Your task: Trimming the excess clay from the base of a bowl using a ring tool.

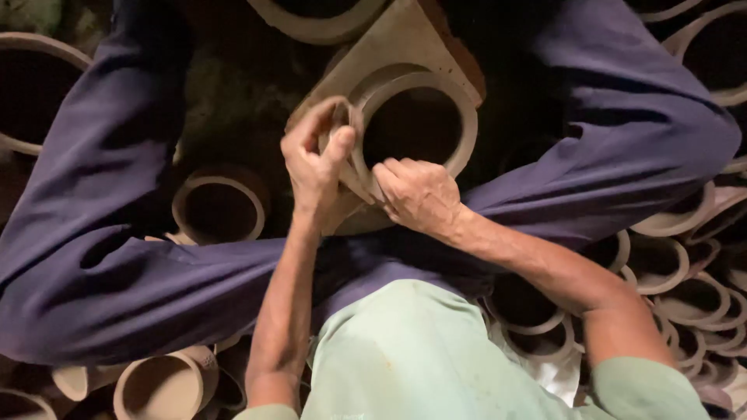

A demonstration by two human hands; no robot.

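— Grip, left hand [315, 159]: fingers curled, thumb and forefinger pinched on a small flap of pale clay [342, 128] at the outer rim of the clay pot [416, 124]. Closed on the clay, not on the pot as a whole.

— And the right hand [416, 194]?

— Fingers folded under, knuckles up, pressed against the near side of the same pot's rim. Whether it clasps anything beneath the fingers cannot be told; they are tucked out of sight.

— Location of the pot?

— Between the person's knees, just beyond both hands, mouth facing the camera. It rests on a flat board [405, 43], tan, with straight edges and a corner pointing away.

— Material and form, item one.

— Unfired clay, matt, pale grey-brown. Round mouth, thick band-like rim, dark hollow interior. Surface looks smooth and damp-dull, no glaze.

— Surrounding stock?

— Many like pots [685, 303], crowded rim to rim at the right, round mouths up, pale rims, dark insides. One more pot [218, 208] sits just left of the left wrist, below the knee. A tipped cup-shaped pot [167, 381] lies at lower left, its mouth turned toward the camera. Large rims [31, 93] show at the far left and top edges.

— Clothing?

— Trousers [117, 257], purple-blue cloth, soft folds, knees spread wide. Shirt [405, 358], pale green, short sleeves, forearms bare.
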